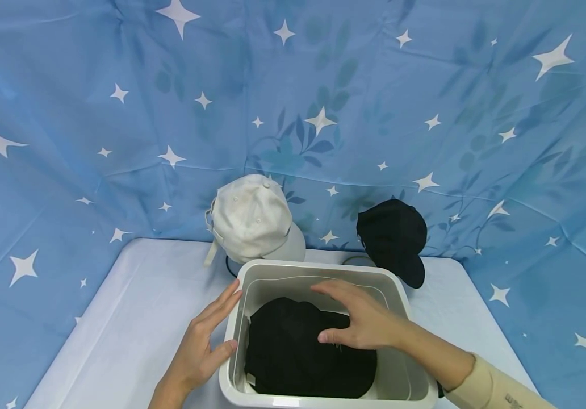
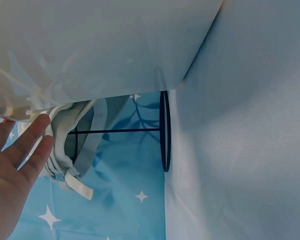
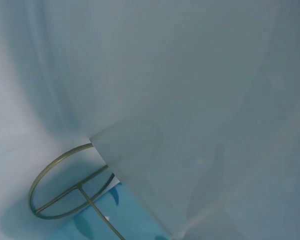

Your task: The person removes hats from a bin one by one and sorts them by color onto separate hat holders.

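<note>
A white plastic bin (image 1: 318,268) stands at the front of the table, with black caps or one black cap (image 1: 293,349) lying inside; I cannot tell how many. My left hand (image 1: 202,341) is at the bin's left rim, its fingers extended against the edge. In the left wrist view the fingers of the left hand (image 2: 15,170) show beside the bin's outer wall (image 2: 105,50). Over the bin's inside hovers my right hand (image 1: 361,318), thumb and fingers spread apart above the black fabric. Nothing is visibly held in it.
Behind the bin, a white cap (image 1: 254,218) hangs on a black wire stand (image 2: 165,132) at the left. A black cap (image 1: 392,236) sits at the back right, near a brass-coloured wire stand (image 3: 55,162). A starred blue cloth (image 1: 293,85) hangs behind the white-covered table (image 1: 134,318).
</note>
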Tool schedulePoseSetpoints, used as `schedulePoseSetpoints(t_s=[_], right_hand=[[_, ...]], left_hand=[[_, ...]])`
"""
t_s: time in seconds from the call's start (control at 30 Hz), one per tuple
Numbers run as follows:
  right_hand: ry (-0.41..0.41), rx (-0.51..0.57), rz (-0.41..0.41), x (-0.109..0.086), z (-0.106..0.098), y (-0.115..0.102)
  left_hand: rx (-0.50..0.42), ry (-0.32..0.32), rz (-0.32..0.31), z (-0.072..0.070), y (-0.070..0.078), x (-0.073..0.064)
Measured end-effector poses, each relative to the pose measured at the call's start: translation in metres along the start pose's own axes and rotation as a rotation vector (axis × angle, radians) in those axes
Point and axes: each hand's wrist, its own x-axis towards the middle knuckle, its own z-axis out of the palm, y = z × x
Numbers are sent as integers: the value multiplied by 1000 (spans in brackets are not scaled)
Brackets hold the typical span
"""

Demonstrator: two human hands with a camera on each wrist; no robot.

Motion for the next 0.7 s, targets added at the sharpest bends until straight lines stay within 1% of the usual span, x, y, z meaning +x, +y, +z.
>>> schedulePoseSetpoints(t_s=[0.17,0.5,0.7], right_hand=[[-14,8,3,2,4,0],[-76,32,36,2,11,0],[-110,7,58,3,15,0]], left_hand=[[3,0,3,0,0,0],[7,-5,-6,0,1,0],[10,-5,2,-1,0,0]])
